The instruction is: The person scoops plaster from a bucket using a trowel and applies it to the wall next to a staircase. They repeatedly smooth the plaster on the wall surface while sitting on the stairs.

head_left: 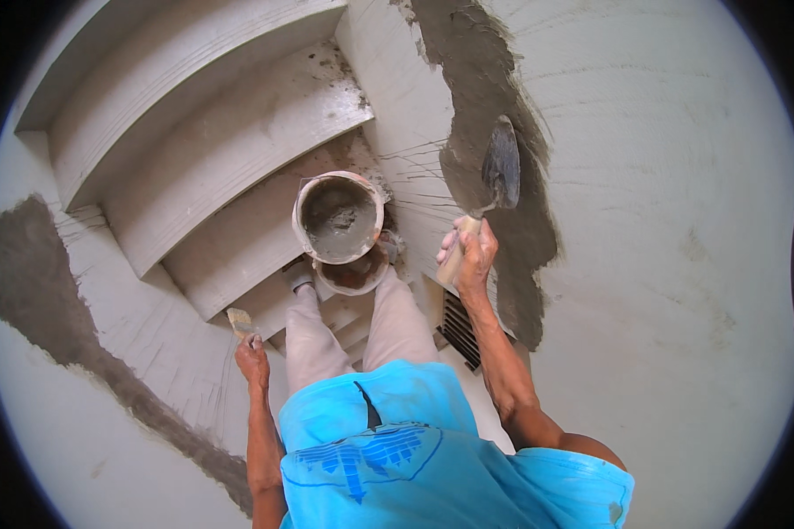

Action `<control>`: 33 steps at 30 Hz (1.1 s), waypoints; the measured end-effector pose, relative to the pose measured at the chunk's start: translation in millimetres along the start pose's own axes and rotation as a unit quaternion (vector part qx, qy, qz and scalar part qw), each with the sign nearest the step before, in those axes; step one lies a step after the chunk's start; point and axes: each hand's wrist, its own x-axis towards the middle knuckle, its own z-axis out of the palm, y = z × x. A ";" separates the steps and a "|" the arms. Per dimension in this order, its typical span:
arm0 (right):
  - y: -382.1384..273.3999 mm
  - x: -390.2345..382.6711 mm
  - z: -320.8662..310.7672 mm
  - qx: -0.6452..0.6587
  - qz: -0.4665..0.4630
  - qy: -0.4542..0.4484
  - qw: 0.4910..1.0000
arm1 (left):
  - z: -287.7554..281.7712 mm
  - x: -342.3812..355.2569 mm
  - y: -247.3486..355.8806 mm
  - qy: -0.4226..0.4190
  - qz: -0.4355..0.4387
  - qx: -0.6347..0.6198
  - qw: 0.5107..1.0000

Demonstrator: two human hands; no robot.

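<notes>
My right hand (473,251) is closed round the wooden handle of a pointed trowel (502,160). Its grey blade is over or against the dark band of wet mortar (481,79) on the right wall; whether it touches, I cannot tell. Lower on the left, my left hand (252,360) grips a brush (239,320) with pale bristles, close to the left wall. Between the hands, in front of my legs, stands a bucket (299,216) with grey wet mortar (337,219) inside. Below it is a second round container (353,277), partly hidden, with brownish contents.
Pale stairs (238,132) rise to the upper left, with dirt splashes on the treads. A second dark mortar band (44,291) runs down the left wall. A dark slatted grate (460,331) lies beside my right forearm. Walls close in on both sides.
</notes>
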 end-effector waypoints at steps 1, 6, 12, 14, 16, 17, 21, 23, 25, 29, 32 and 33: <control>-3.3 5.8 3.1 -0.008 -0.008 -0.003 1.000 | -4.0 -1.8 7.5 -0.007 -0.007 0.001 1.000; -20.1 33.3 20.9 -0.016 -0.034 -0.010 0.999 | 3.5 -7.0 -2.7 -0.001 -0.015 -0.003 1.000; -26.5 52.0 20.4 -0.018 -0.051 -0.013 0.998 | 10.6 -5.0 -14.4 -0.013 -0.014 0.004 1.000; -21.5 51.3 11.2 -0.012 -0.047 -0.017 0.999 | 13.5 -2.8 -19.1 -0.013 -0.013 0.000 1.000; -17.1 38.9 3.5 0.023 -0.026 -0.013 0.999 | 13.8 -0.1 -19.7 -0.016 -0.012 -0.013 1.000; -15.1 30.9 -0.4 0.039 -0.015 -0.012 0.999 | 14.4 2.3 -20.3 -0.020 -0.016 -0.015 1.000; -15.5 16.0 -7.0 0.078 -0.017 -0.048 0.996 | 17.2 12.1 -26.6 -0.021 -0.025 -0.025 0.999; -22.8 22.7 -1.4 0.046 -0.022 -0.056 0.997 | 18.0 16.2 -30.8 -0.017 -0.021 -0.026 0.999; -32.0 34.0 7.4 0.017 -0.029 -0.063 0.997 | 19.1 18.2 -34.9 -0.008 -0.012 -0.023 1.000; -40.3 56.9 12.3 0.002 -0.031 -0.063 0.998 | 19.3 23.9 -49.0 -0.021 0.009 -0.032 0.999; -42.0 51.8 8.5 0.010 -0.003 -0.026 1.000 | 18.7 25.5 -52.6 -0.007 0.016 -0.035 0.999; -38.5 44.4 3.6 0.010 -0.002 -0.024 1.000 | 17.5 25.1 -50.7 -0.006 0.006 -0.044 0.999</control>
